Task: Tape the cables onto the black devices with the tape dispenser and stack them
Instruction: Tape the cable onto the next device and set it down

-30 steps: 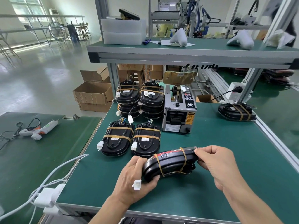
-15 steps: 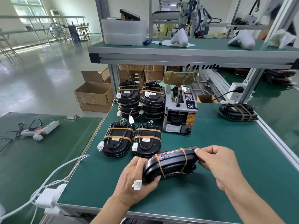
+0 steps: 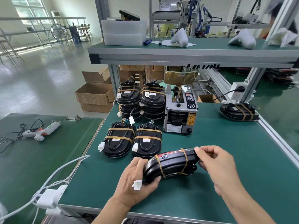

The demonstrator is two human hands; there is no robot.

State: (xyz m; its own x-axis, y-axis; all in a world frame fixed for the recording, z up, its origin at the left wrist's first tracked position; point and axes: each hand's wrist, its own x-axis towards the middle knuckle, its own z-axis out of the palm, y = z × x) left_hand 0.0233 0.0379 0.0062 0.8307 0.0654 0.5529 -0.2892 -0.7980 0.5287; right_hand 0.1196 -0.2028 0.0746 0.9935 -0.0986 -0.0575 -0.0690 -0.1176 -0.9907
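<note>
I hold a black device [image 3: 171, 164] on its edge just above the green table, two tan tape bands around it. My left hand [image 3: 137, 180] grips its left end, and the cable's white connector [image 3: 137, 185] lies across that hand's back. My right hand [image 3: 216, 164] pinches the device's right end. Two taped devices [image 3: 119, 140] [image 3: 148, 141] lie flat side by side just beyond. Behind them stand two stacks of taped devices [image 3: 128, 99] [image 3: 152, 101]. The grey tape dispenser [image 3: 180, 113] sits right of the stacks.
One more taped device [image 3: 239, 112] lies at the table's far right by a power strip [image 3: 237, 92]. A glue gun [image 3: 42, 131] and cables rest on the lower left bench. White adapters [image 3: 50, 196] hang at the table's left edge. An upper shelf [image 3: 178, 54] overhangs the back.
Both hands keep the same hold on the device; only the camera view shifted slightly.
</note>
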